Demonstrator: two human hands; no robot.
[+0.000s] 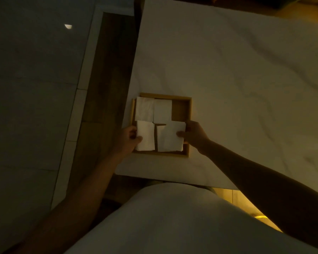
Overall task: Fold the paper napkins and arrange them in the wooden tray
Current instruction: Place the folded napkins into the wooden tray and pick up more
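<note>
Four folded napkins lie in the tray (180, 110), which sits at the desk's (228, 79) near left corner. The light is dim and yellowish, so paper texture and fold lines hardly show.

The far-left napkin (144, 109) covers the tray's far left corner, and its top edge seems to ride over the rim there. The far-right napkin (162, 110) lies against it, with bare tray floor to its right. A dark gap of tray floor splits the near-left napkin (146, 138) from the near-right napkin (170, 138). Whether the near-right one lies flat or is lifted a little I cannot tell.

The left grip (128, 138) pinches the near-left napkin at its outer edge, thumb on top, fingers curled under; it hides the tray's left rim at that spot. The right grip (193, 133) pinches the near-right napkin the same way, thumb on the paper, its other fingers hidden behind the edge. It covers part of the tray's right rim.

Nearer than the tray, a white shirt (173, 217) fills the bottom of the view and hides the desk's front edge in the middle. Left of the tray, off the desk, run a dark wood strip (106, 70) and grey floor (35, 107) with one small bright spot (68, 26). Beyond the tray, at the far right corner, something is cut off and too dark to name.
</note>
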